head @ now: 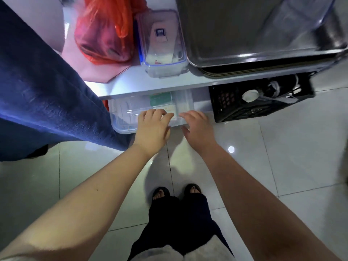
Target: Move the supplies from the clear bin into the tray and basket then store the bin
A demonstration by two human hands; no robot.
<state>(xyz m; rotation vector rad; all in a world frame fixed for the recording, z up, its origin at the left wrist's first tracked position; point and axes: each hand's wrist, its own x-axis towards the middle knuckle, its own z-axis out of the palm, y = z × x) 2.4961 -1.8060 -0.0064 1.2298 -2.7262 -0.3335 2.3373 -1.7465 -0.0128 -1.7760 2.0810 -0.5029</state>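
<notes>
The left hand (152, 129) curls its fingers over the near rim of the clear rectangular plastic bin (128, 115); the right hand (196, 129) lays straighter, close-set fingers there, thumb apart. The bin sits on the tiled floor (282, 166), half under the white table (131, 81), its long axis running left to right along the table's edge. Right of it stands the black plastic lattice basket (235, 110), and the flat metal tray (235, 53) lies on the table.

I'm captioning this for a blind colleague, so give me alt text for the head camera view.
A person's left hand and right hand reach down to the near edge of a clear plastic bin on the tiled floor under a white table. A black plastic lattice basket sits beside it, and a steel tray lies on the table.
</notes>
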